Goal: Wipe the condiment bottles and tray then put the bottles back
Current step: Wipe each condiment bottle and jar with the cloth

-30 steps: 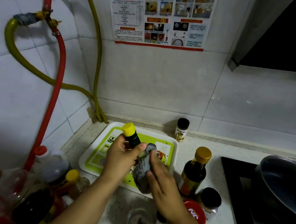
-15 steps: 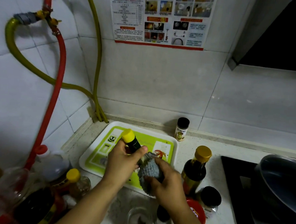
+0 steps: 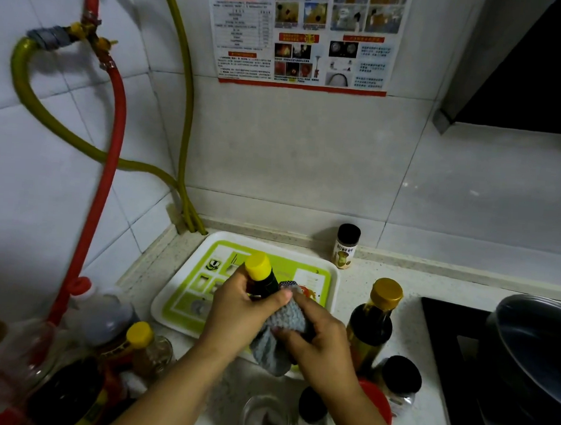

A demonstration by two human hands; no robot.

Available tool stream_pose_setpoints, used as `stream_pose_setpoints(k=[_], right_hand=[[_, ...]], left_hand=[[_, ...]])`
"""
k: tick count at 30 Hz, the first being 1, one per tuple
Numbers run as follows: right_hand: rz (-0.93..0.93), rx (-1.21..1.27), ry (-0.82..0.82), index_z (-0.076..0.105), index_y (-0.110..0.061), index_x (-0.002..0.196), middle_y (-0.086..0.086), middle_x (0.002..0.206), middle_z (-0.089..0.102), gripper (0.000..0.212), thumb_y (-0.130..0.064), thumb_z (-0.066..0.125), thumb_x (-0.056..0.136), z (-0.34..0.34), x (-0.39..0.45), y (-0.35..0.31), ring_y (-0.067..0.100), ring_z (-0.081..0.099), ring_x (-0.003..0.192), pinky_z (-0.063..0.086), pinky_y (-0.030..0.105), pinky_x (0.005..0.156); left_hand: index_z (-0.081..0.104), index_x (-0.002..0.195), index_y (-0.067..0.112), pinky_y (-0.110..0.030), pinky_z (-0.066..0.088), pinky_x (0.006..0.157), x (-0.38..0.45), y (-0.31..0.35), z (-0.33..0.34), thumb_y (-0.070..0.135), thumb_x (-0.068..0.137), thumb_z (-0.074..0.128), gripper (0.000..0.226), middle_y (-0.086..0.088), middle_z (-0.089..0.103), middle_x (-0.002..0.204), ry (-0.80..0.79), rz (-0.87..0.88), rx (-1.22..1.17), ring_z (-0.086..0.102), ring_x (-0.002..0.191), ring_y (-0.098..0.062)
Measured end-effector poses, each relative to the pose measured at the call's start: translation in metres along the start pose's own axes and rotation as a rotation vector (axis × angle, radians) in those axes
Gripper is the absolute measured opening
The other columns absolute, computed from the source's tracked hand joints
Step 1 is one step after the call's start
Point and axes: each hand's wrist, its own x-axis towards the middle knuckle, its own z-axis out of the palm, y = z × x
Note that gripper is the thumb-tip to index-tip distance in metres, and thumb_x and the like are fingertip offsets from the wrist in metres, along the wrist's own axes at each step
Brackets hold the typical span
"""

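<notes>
The head view is looking down on a glass (image 3: 265,420) and small jars at the near counter edge, and just beyond them the left hand (image 3: 240,315) is gripping a dark bottle (image 3: 263,278) by its neck, tilted over the tray (image 3: 182,291), while the right hand (image 3: 318,342) is pressing a grey cloth (image 3: 285,331) around its lower body. The bottle is likely slick, so a loose grip could be letting it slip onto the tray or knock the crowded brown bottle (image 3: 372,326) alongside. Further back, the speckled counter (image 3: 383,274) is meeting white wall tiles (image 3: 292,154) carrying hoses and a poster.
</notes>
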Motion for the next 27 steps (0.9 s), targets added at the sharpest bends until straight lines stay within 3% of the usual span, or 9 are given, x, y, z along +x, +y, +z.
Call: stream_pose_setpoints(k=[4, 6, 9, 12, 14, 18, 21, 24, 27], right_hand=[[0.04, 0.074, 0.068, 0.065, -0.055, 0.091, -0.02, 0.096, 0.069, 0.06, 0.002, 0.059, 0.073, -0.006, -0.001, 0.008, 0.001, 0.066, 0.088, 0.053, 0.017, 0.074], [0.048, 0.049, 0.071, 0.065, -0.05, 0.089, -0.015, 0.097, 0.068, 0.055, 0.0, 0.054, 0.069, -0.009, -0.002, 0.013, 0.005, 0.065, 0.09, 0.053, 0.02, 0.074], [0.056, -0.007, 0.016, 0.063, -0.05, 0.101, -0.017, 0.106, 0.066, 0.057, -0.002, 0.056, 0.07, -0.011, -0.007, 0.02, 0.004, 0.061, 0.103, 0.051, 0.022, 0.086], [0.068, -0.058, -0.053, 0.054, -0.044, 0.114, -0.018, 0.117, 0.057, 0.064, -0.001, 0.06, 0.067, -0.009, -0.01, 0.022, -0.008, 0.051, 0.112, 0.04, 0.006, 0.091], [0.07, -0.131, -0.085, 0.046, -0.045, 0.118, -0.016, 0.12, 0.052, 0.067, -0.003, 0.067, 0.07, -0.007, -0.009, 0.024, -0.008, 0.048, 0.113, 0.036, 0.001, 0.091], [0.103, -0.244, -0.094, 0.047, -0.031, 0.125, -0.008, 0.12, 0.053, 0.06, -0.02, 0.068, 0.07, -0.002, -0.006, 0.022, 0.006, 0.051, 0.11, 0.043, 0.013, 0.09], [0.146, -0.185, -0.073, 0.052, -0.031, 0.121, -0.007, 0.116, 0.059, 0.061, -0.032, 0.056, 0.06, -0.007, -0.005, 0.024, 0.009, 0.056, 0.108, 0.05, 0.027, 0.092], [0.169, -0.143, -0.107, 0.056, -0.034, 0.118, -0.006, 0.117, 0.061, 0.059, -0.013, 0.059, 0.063, -0.012, -0.005, 0.028, 0.009, 0.057, 0.11, 0.05, 0.036, 0.095], [0.161, -0.145, -0.103, 0.058, -0.031, 0.122, -0.009, 0.119, 0.061, 0.065, 0.0, 0.061, 0.065, -0.013, -0.005, 0.029, 0.003, 0.055, 0.113, 0.046, 0.019, 0.097]], left_hand=[[0.065, 0.092, 0.005, -0.03, 0.056, 0.065, 0.0, 0.001, -0.006, 0.02, 0.079, 0.072, 0.021, -0.007, 0.073, 0.084, -0.09, -0.037, -0.08, 0.071, 0.079, -0.016], [0.061, 0.093, 0.002, -0.023, 0.053, 0.055, -0.002, 0.004, -0.007, 0.015, 0.082, 0.069, 0.018, -0.008, 0.069, 0.081, -0.078, -0.082, -0.175, 0.068, 0.07, -0.011], [0.06, 0.088, 0.008, -0.027, 0.051, 0.055, -0.002, 0.003, -0.008, 0.014, 0.082, 0.068, 0.011, -0.01, 0.068, 0.079, -0.033, -0.081, -0.218, 0.066, 0.072, -0.018], [0.06, 0.089, 0.006, -0.035, 0.047, 0.06, -0.003, 0.004, -0.009, 0.013, 0.082, 0.068, 0.012, -0.013, 0.067, 0.079, 0.019, -0.078, -0.263, 0.063, 0.073, -0.025], [0.06, 0.09, 0.006, -0.036, 0.05, 0.061, -0.004, 0.006, -0.008, 0.015, 0.082, 0.068, 0.013, -0.012, 0.068, 0.081, 0.034, -0.083, -0.276, 0.065, 0.074, -0.022], [0.061, 0.094, 0.009, -0.032, 0.058, 0.06, -0.005, 0.009, -0.006, 0.018, 0.082, 0.069, 0.017, -0.012, 0.07, 0.09, 0.018, -0.111, -0.237, 0.069, 0.078, -0.017], [0.062, 0.101, 0.025, -0.035, 0.058, 0.072, 0.002, 0.011, -0.016, 0.02, 0.08, 0.071, 0.023, -0.003, 0.071, 0.098, -0.136, -0.114, -0.11, 0.069, 0.089, -0.015], [0.064, 0.104, 0.025, -0.024, 0.055, 0.079, 0.009, 0.012, -0.031, 0.005, 0.078, 0.072, 0.034, 0.002, 0.07, 0.107, -0.376, -0.092, 0.01, 0.066, 0.099, -0.007], [0.067, 0.096, 0.013, -0.026, 0.056, 0.078, 0.011, 0.012, -0.036, -0.003, 0.076, 0.071, 0.027, -0.007, 0.073, 0.099, -0.363, -0.07, 0.01, 0.069, 0.095, -0.017]])
